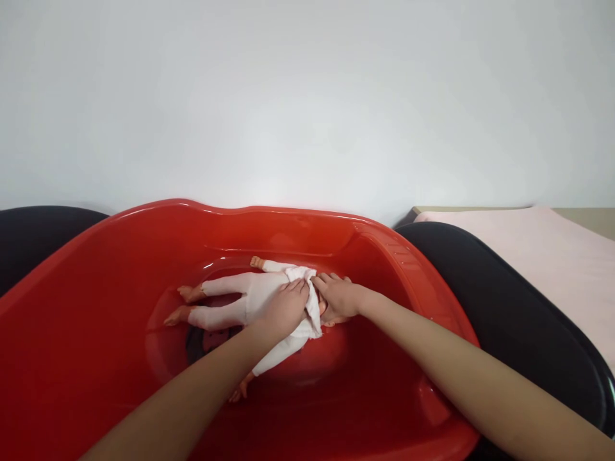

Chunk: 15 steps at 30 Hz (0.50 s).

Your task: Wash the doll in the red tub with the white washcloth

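A baby doll (230, 301) in a white bodysuit lies on its back at the bottom of a red plastic tub (96, 307), feet to the left, head to the right. My left hand (283, 310) rests flat on the doll's chest, fingers stretched toward the white collar. My right hand (339, 296) covers the doll's head, fingers curled over it and touching the collar edge. The doll's face is hidden under my hands. One doll arm points to the tub's far wall, the other toward me.
The tub sits on a black surface (504, 301) that shows at both sides. A pale pink mat (552, 256) lies at the right. A plain white wall fills the background.
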Each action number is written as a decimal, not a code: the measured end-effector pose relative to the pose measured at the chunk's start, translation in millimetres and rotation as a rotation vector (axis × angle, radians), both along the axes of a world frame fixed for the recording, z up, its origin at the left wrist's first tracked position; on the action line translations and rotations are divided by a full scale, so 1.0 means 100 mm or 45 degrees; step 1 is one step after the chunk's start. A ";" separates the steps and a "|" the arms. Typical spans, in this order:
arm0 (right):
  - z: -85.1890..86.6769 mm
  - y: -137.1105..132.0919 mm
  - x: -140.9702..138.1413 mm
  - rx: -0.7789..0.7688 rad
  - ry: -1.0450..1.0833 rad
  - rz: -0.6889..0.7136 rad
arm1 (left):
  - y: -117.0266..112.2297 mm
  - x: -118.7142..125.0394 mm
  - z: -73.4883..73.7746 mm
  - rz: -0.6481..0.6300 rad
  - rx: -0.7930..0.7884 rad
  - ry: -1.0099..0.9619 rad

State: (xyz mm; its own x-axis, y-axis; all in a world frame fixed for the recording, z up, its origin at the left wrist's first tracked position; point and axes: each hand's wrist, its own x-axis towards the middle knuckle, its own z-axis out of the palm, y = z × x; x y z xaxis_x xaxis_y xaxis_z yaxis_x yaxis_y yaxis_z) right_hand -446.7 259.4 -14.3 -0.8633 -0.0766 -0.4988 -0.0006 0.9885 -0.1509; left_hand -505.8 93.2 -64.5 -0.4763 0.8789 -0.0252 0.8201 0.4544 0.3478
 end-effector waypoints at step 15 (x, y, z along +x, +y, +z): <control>-0.01 0.01 -0.01 -0.019 0.017 -0.016 | 0.00 0.02 -0.17 -0.005 0.128 -0.029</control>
